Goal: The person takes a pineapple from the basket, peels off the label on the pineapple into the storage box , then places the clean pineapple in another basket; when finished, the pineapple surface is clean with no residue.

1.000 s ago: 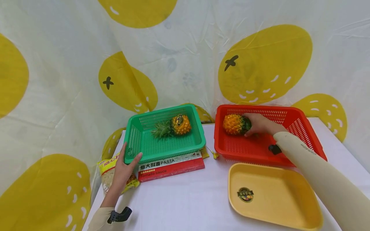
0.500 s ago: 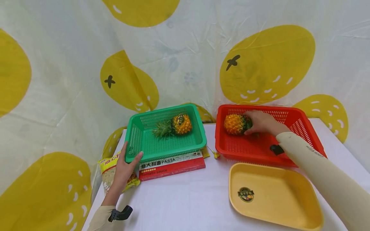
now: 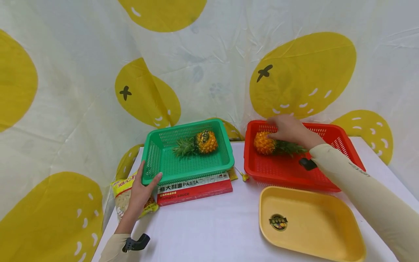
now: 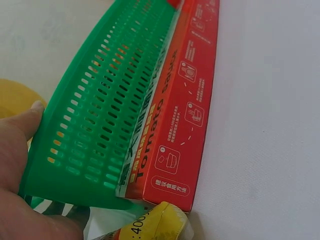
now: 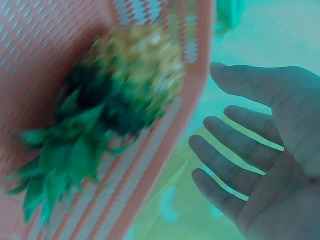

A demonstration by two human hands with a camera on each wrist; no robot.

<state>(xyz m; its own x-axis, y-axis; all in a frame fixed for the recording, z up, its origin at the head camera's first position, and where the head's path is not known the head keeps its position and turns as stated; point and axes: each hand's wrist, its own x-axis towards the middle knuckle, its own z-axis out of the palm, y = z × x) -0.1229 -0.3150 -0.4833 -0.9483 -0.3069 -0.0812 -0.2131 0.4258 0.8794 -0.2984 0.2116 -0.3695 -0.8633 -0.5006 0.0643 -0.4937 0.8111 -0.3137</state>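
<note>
In the head view my left hand [image 3: 141,193] holds the front left corner of the green basket [image 3: 163,165], thumb at the front and fingers along the left side. One pineapple [image 3: 207,142], with a dark label, lies inside that basket. On the right, my right hand [image 3: 291,130] hovers over the back of the red basket [image 3: 268,170], partly covering the pineapple [image 3: 263,144] lying there. The right wrist view shows the hand's fingers spread, apart from the pineapple [image 5: 140,75], whose leafy crown points away from the hand.
A red pasta box [image 3: 194,191] lies along the green basket's front. To its left is a yellow food bag [image 3: 122,194]. A lollipop [image 3: 244,177] sits between the baskets. In front of the red basket stands a yellow tray [image 3: 314,222]. A patterned curtain [image 3: 212,80] hangs behind.
My right hand has let go of the pineapple in the red basket and lifted up and back, showing its green crown. The left hand stays at the green basket.
</note>
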